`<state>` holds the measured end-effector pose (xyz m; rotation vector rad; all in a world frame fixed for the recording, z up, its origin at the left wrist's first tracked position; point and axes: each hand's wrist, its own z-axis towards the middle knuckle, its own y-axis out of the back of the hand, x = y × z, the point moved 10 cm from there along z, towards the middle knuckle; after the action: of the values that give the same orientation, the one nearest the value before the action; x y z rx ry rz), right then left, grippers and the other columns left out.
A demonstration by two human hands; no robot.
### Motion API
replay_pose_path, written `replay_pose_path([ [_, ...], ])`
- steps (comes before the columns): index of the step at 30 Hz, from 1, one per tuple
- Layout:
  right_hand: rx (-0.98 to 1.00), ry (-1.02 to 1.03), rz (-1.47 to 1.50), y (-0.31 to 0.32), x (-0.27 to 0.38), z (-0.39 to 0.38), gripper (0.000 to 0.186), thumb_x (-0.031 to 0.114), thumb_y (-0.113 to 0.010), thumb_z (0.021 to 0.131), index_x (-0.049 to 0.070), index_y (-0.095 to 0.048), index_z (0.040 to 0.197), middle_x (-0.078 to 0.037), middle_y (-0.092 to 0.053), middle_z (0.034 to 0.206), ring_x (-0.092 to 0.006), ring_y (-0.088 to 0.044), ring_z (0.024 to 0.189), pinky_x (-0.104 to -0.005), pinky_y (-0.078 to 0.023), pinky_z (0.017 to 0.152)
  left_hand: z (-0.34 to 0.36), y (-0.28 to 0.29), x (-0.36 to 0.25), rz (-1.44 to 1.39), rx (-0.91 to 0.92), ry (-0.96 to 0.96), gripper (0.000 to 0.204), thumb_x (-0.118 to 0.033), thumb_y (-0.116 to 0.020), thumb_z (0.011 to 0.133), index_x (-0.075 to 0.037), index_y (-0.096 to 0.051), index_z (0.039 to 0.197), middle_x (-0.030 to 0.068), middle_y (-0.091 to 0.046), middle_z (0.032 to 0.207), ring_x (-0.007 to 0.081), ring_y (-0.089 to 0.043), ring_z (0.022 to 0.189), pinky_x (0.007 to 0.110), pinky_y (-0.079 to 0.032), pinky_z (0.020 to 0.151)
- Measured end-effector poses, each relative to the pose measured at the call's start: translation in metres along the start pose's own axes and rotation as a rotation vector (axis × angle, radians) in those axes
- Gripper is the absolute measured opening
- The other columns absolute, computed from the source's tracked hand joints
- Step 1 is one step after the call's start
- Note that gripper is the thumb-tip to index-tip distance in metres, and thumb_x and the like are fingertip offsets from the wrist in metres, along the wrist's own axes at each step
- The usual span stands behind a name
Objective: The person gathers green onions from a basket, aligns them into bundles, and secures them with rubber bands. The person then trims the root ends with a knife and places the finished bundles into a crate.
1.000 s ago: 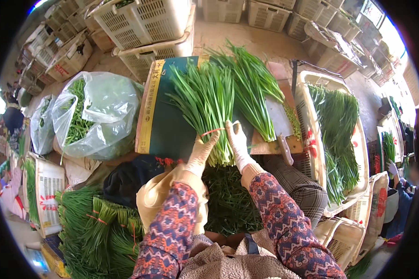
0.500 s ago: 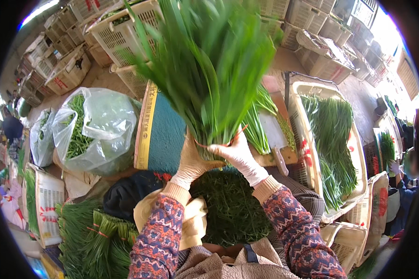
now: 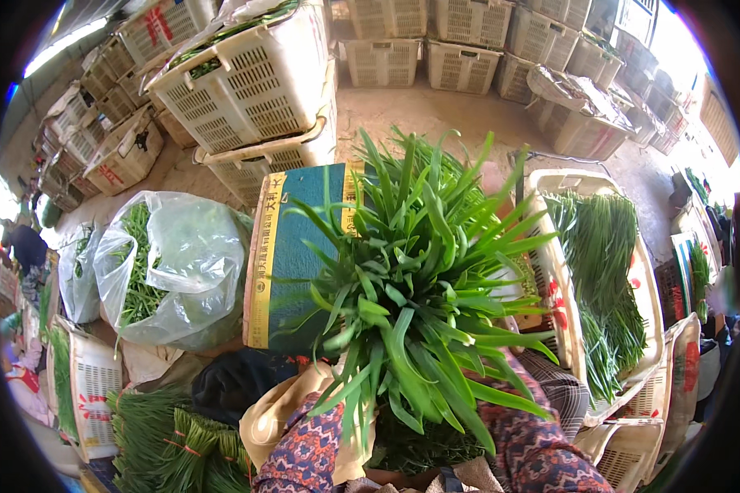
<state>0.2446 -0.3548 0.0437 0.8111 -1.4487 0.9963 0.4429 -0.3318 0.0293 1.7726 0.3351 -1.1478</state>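
Note:
A thick bunch of garlic chives (image 3: 419,312) stands upright before me, its leaf tips pointing up and fanning out on all sides. Both my patterned sleeves, the left sleeve (image 3: 302,448) and the right sleeve (image 3: 551,444), run in under the leaves. The leaves cover my two hands, so neither the fingers nor the bunch's lower end can be seen. Behind and left of the bunch lies a blue-green board (image 3: 304,222) with yellow printed edges. More loose chives (image 3: 596,279) fill a cream plastic crate (image 3: 658,329) on the right.
Banded chive bundles (image 3: 185,444) lie at the lower left. Farther up on that side stands a clear plastic bag (image 3: 197,271) of greens. Stacked cream crates (image 3: 251,90) rise behind the board, and more crates (image 3: 464,66) line the back. Dark green trimmings (image 3: 423,452) lie by my lap.
The bunch has swung from leaning away to upright, its tips now facing me. My hands, wrapped round its banded base earlier, have gone behind the leaves. The view has shifted slightly.

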Motion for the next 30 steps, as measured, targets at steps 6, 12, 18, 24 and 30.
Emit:
replay_pose_path([
  [6, -0.062, -0.016, 0.044, -0.007, -0.024, -0.002, 0.037, 0.024, -0.073, 0.080, 0.003, -0.058, 0.107, -0.002, -0.062, 0.095, -0.0111, -0.055, 0.084, -0.0293, -0.046, 0.079, 0.001, -0.004, 0.013, -0.009, 0.013, 0.019, 0.085, -0.043, -0.074, 0.072, -0.007, -0.033, 0.137, 0.0142, -0.044, 0.135, 0.0281, -0.044, 0.123, 0.041, -0.037, 0.104],
  [12, -0.091, -0.014, 0.046, -0.008, -0.025, -0.006, 0.035, 0.025, -0.071, 0.082, 0.002, -0.059, 0.105, -0.002, -0.062, 0.094, -0.0106, -0.055, 0.082, -0.0290, -0.046, 0.077, -0.001, -0.002, 0.020, -0.015, 0.018, 0.010, 0.077, -0.044, -0.070, 0.075, -0.008, -0.037, 0.135, 0.0133, -0.046, 0.135, 0.0281, -0.044, 0.123, 0.042, -0.037, 0.105],
  [18, -0.104, -0.042, 0.065, -0.011, -0.034, -0.018, 0.033, 0.026, -0.070, 0.083, 0.002, -0.060, 0.104, -0.001, -0.062, 0.092, -0.0102, -0.054, 0.081, -0.0288, -0.046, 0.076, -0.007, 0.000, 0.032, 0.003, -0.004, 0.030, 0.069, -0.044, -0.067, 0.079, -0.009, -0.041, 0.133, 0.0124, -0.047, 0.134, 0.0280, -0.044, 0.123, 0.043, -0.036, 0.105],
  [24, -0.109, -0.071, 0.110, -0.012, -0.043, -0.005, 0.031, 0.027, -0.068, 0.085, 0.002, -0.061, 0.102, -0.001, -0.062, 0.091, -0.0097, -0.054, 0.079, -0.0285, -0.045, 0.075, 0.027, -0.002, 0.063, 0.011, -0.051, -0.030, 0.062, -0.045, -0.063, 0.083, -0.009, -0.045, 0.131, 0.0114, -0.048, 0.134, 0.0280, -0.044, 0.123, 0.044, -0.036, 0.105],
  [30, -0.026, -0.115, 0.233, 0.004, -0.053, 0.031, 0.030, 0.028, -0.066, 0.087, 0.002, -0.062, 0.101, -0.001, -0.062, 0.089, -0.0092, -0.053, 0.078, -0.0283, -0.045, 0.074, 0.057, -0.044, 0.120, -0.018, 0.035, -0.028, 0.056, -0.045, -0.059, 0.087, -0.010, -0.049, 0.129, 0.0105, -0.050, 0.133, 0.0279, -0.045, 0.123, 0.045, -0.035, 0.105],
])
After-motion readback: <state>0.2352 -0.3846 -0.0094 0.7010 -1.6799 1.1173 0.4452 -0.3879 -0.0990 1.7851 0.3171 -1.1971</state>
